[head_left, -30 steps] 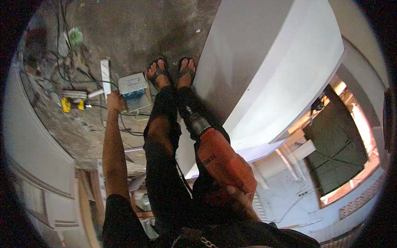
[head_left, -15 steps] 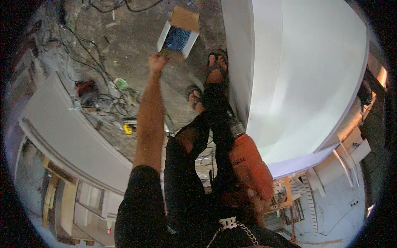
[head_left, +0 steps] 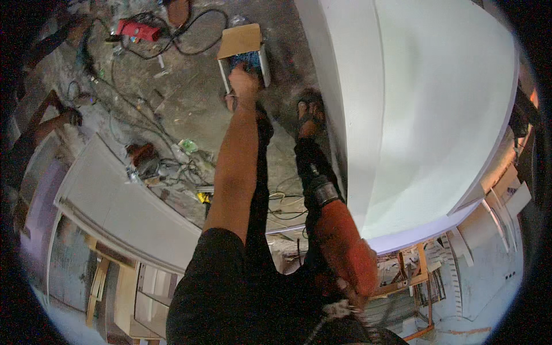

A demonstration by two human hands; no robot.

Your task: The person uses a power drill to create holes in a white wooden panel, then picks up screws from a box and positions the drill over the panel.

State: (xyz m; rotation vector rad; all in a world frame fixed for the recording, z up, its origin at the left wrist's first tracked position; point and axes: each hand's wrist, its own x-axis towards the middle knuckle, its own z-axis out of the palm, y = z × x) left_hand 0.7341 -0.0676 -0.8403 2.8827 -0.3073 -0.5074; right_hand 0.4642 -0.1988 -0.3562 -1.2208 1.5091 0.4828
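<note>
The drill (head_left: 339, 224) is orange, the box (head_left: 239, 41) brown and white

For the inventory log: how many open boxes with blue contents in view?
1: the white box with a brown flap, upper centre, the left hand at its opening. Others could be hidden in the clutter or dark edges.

From mid-view: carton (head_left: 240, 40) near 12 o'clock, left hand (head_left: 244, 83) in its mouth; right foot (head_left: 309, 112) at 1, beside the right-side panel (head_left: 428, 115) at 2; power drill (head_left: 339, 224) at 4, right hand (head_left: 352, 291) at its rear; left-side panel (head_left: 123, 201) at 9.
</note>
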